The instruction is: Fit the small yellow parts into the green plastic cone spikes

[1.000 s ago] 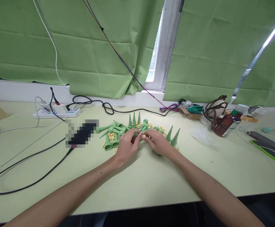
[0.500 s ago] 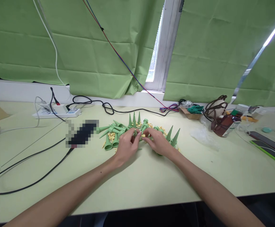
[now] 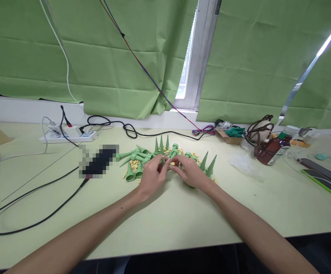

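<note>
My left hand (image 3: 151, 176) is closed in a pinch around a green plastic spike (image 3: 163, 161), mostly hidden by the fingers. Facing it, my right hand (image 3: 191, 172) pinches a small yellow piece (image 3: 173, 163) between thumb and fingertips. The fingertips of both hands almost meet, and whether the two parts touch cannot be made out. Around and behind the hands lies a heap of green plastic spikes (image 3: 130, 176), some on their sides and several standing point up. Small yellow pieces (image 3: 135, 164) are scattered among them.
On the left are a blurred black device (image 3: 99, 161), a looped black cable (image 3: 34, 231) and a white power strip (image 3: 68, 136). To the right stand a brown bottle (image 3: 273, 150), a small cardboard box (image 3: 230, 137) and a clear plastic bag (image 3: 246, 165). Phones (image 3: 323, 182) lie farther right.
Both hands keep nearly the same place and grip. The fingers of my right hand have shifted very slightly around the yellow piece.
</note>
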Demonstrator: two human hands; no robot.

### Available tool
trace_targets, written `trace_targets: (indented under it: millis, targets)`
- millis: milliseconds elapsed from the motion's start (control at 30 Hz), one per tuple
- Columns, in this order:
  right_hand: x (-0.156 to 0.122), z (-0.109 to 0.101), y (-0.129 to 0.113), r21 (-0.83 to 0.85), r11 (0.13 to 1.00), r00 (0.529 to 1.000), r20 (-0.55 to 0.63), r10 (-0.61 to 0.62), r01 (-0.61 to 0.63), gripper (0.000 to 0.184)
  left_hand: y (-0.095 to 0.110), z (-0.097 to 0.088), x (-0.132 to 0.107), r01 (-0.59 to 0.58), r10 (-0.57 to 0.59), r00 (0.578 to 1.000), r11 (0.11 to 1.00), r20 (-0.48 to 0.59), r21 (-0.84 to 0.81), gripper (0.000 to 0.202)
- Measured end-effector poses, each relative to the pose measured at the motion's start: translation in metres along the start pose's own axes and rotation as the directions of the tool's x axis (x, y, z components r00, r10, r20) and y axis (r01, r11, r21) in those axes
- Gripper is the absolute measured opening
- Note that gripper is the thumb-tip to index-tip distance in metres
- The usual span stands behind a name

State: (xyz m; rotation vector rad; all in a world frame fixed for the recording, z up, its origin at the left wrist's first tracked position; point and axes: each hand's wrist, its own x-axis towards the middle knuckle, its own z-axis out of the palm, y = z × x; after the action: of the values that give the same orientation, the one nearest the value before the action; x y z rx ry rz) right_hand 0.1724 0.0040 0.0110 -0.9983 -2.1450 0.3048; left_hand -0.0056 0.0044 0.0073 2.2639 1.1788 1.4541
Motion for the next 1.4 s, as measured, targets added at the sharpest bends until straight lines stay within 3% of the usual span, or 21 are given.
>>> trace_targets:
  millis: [267,567,1400]
  targets:
    - [0.0000,0.0003,0.0014,0.025,1.000,1.000,-0.012,-0.007,0.007,0.001,-0.0006,0.0010,0.0000,0.014,-0.014,1.000,1.000,0.008,0.000,0.017]
    - [0.0005,0.0002,0.0006,-0.014,1.000,1.000,0.000,0.006,-0.006,0.010,0.0012,-0.0001,-0.0002,0.024,-0.024,1.000,1.000,0.020,0.000,0.017]
    - [0.0004,0.0001,-0.0012,0.020,1.000,1.000,-0.006,-0.009,0.009,0.009,0.0017,0.0002,-0.0001,0.017,-0.017,1.000,1.000,0.011,-0.001,0.018]
